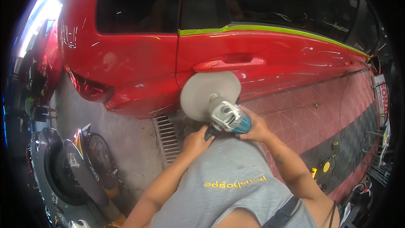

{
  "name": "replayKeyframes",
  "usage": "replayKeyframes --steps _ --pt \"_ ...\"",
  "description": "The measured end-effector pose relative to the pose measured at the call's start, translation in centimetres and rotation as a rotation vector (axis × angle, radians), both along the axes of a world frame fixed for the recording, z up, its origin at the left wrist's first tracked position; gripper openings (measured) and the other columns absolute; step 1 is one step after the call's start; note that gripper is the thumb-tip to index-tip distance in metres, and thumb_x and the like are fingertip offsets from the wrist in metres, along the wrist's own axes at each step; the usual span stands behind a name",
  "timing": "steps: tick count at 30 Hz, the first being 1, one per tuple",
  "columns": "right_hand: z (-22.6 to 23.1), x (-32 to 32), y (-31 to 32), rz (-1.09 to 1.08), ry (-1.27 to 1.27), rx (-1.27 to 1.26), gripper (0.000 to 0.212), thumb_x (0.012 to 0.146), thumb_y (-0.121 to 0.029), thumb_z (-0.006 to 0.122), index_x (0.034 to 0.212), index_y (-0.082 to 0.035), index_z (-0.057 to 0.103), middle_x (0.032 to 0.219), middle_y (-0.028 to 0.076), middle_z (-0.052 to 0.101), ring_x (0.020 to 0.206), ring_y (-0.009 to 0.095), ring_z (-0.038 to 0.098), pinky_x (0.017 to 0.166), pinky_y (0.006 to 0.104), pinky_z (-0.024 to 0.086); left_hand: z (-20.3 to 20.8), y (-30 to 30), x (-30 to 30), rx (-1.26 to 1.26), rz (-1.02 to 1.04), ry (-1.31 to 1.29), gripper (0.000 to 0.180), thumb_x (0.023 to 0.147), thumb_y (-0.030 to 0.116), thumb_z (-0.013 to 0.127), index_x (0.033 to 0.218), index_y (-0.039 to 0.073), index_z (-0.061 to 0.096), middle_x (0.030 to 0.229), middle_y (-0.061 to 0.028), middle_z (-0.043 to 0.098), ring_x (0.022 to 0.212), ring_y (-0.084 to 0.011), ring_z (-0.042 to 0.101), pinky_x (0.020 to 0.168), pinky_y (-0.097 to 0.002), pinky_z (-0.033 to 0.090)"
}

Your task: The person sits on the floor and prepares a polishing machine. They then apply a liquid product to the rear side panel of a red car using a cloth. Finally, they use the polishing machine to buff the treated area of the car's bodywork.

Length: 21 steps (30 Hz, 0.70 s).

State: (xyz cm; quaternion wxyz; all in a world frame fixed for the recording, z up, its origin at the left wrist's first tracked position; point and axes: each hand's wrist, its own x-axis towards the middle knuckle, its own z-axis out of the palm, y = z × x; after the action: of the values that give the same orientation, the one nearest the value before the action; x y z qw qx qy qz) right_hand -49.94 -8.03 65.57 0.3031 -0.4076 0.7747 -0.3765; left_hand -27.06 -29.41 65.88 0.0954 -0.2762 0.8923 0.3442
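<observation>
In front of my body I hold a power polisher (230,117) with a silver head and a teal body. Wrapped around its black side handle (210,132), my left hand (196,142) is closed. My right hand (255,126) grips the teal body from the right. The large round whitish pad (206,90) faces the red car door (147,67), just beneath the door handle (230,64); whether it presses on the paint cannot be made out. Yellow-green masking tape (270,28) runs along the lower window edge.
A floor drain grate (168,139) lies below the car. Red and dark floor tiles (303,114) spread to the right, with a round yellow item (326,167) on them. Parked motorcycles (80,169) stand at the lower left. A tail light (90,88) marks the car's left end.
</observation>
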Motion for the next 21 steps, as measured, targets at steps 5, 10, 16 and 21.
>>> replayKeyframes --steps 5,10,16,21 --pt "1.6 3.5 -7.0 0.124 0.117 -0.041 0.116 0.065 -0.042 0.096 0.165 -0.017 0.043 0.143 0.019 0.066 0.131 0.039 0.065 0.109 0.0489 0.054 2.8 -3.5 4.7 -0.099 0.231 0.060 0.043 0.092 0.036 0.084 0.122 0.008 0.072 0.080 -0.0185 0.076 0.078 -0.0383 0.077 0.070 -0.0474 0.058" --pt "4.5 7.0 -13.9 0.220 0.194 -0.089 0.113 0.068 -0.043 0.096 0.165 -0.018 0.043 0.131 0.017 0.070 0.124 0.038 0.068 0.104 0.0495 0.055 1.5 -9.4 9.2 -0.061 0.385 0.153 0.032 0.090 0.022 0.084 0.111 0.000 0.076 0.091 -0.0204 0.080 0.085 -0.0284 0.078 0.079 -0.0405 0.058" --pt "3.5 2.9 -8.9 0.313 -0.189 0.111 0.108 0.071 -0.056 0.094 0.156 -0.005 0.051 0.137 0.026 0.070 0.128 0.042 0.068 0.109 0.0474 0.054 -1.1 -10.4 11.3 0.293 0.496 0.197 0.018 0.093 0.013 0.081 0.106 0.001 0.079 0.081 -0.0042 0.077 0.068 -0.0137 0.065 0.066 -0.0356 0.052" --pt "0.1 -0.3 1.2 0.156 -0.044 0.361 0.076 0.071 -0.049 0.089 0.131 -0.007 0.071 0.111 0.024 0.077 0.105 0.043 0.075 0.093 0.0487 0.058 -2.9 -4.8 6.5 0.335 0.385 0.180 0.046 0.089 0.033 0.085 0.121 0.002 0.075 0.114 -0.0204 0.079 0.107 -0.0370 0.076 0.093 -0.0442 0.057"
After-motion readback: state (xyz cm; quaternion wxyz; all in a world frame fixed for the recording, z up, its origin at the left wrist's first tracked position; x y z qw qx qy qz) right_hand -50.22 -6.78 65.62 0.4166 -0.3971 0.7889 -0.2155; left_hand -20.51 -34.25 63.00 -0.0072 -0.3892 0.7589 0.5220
